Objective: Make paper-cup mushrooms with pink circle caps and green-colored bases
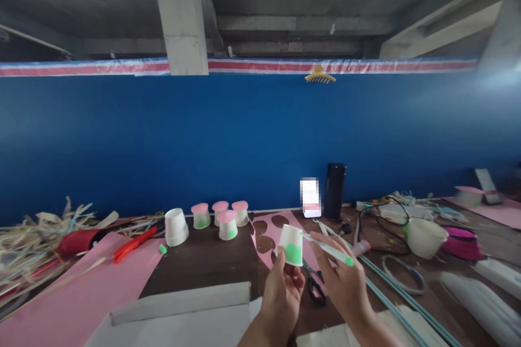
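My left hand holds a small white paper cup from below, its fingers wrapped round the lower part. A bright green patch covers part of the cup's side. In my right hand is a slim white marker pen with a green back end. The pen's front end points at the cup's upper right side; I cannot tell whether they touch. Black-handled scissors lie beneath, between my hands. Behind the cup spreads a pink sheet with round holes cut out.
To the left stand several cups with pink tops, plain stacked white cups, a green cap and a red tool. A phone and black flask stand behind. A white tub and light-blue rods are right.
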A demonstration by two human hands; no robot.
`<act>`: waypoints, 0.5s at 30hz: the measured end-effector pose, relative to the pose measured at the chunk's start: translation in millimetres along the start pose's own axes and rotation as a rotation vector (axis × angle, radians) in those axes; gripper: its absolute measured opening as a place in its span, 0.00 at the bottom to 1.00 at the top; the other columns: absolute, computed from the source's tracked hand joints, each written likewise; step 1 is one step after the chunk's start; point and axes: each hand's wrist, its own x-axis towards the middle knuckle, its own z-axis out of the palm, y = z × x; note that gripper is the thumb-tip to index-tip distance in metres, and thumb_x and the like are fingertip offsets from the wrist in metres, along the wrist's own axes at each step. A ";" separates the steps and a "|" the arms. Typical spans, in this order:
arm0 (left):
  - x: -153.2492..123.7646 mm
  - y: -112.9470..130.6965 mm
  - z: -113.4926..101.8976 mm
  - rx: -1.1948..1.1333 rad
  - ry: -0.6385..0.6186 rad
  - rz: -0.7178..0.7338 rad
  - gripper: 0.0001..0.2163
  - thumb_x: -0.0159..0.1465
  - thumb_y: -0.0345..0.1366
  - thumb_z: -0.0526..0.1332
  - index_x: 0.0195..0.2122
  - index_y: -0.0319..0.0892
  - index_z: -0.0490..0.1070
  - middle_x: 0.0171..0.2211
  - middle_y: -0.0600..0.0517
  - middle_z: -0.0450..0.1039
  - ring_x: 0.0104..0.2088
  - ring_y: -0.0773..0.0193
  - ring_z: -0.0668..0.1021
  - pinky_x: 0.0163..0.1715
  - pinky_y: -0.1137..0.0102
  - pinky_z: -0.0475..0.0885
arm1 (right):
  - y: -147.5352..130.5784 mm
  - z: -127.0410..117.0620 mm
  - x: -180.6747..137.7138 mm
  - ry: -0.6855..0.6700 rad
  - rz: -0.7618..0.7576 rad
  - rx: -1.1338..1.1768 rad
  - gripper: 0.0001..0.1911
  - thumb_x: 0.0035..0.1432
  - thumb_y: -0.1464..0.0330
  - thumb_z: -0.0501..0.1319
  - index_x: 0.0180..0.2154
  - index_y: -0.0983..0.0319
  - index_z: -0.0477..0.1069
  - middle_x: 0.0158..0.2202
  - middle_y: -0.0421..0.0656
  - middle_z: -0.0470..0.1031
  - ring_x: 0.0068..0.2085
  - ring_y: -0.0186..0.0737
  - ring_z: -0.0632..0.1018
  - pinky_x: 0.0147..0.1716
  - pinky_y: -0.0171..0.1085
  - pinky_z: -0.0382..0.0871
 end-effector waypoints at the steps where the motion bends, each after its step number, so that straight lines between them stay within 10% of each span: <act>1: -0.6 0.0 0.2 0.013 -0.010 0.003 0.14 0.56 0.43 0.65 0.34 0.38 0.67 0.24 0.54 0.66 0.21 0.73 0.69 0.20 0.78 0.66 | 0.1 0.3 -0.3 0.001 -0.008 0.002 0.11 0.59 0.68 0.58 0.44 0.56 0.72 0.42 0.42 0.75 0.44 0.41 0.76 0.42 0.39 0.70; 15: -1.0 -3.9 0.5 0.055 -0.017 0.018 0.15 0.54 0.44 0.66 0.33 0.37 0.68 0.25 0.53 0.66 0.22 0.73 0.68 0.22 0.77 0.66 | 0.9 2.1 -1.9 -0.038 -0.004 -0.044 0.11 0.59 0.64 0.56 0.43 0.57 0.72 0.41 0.44 0.77 0.43 0.44 0.76 0.43 0.43 0.70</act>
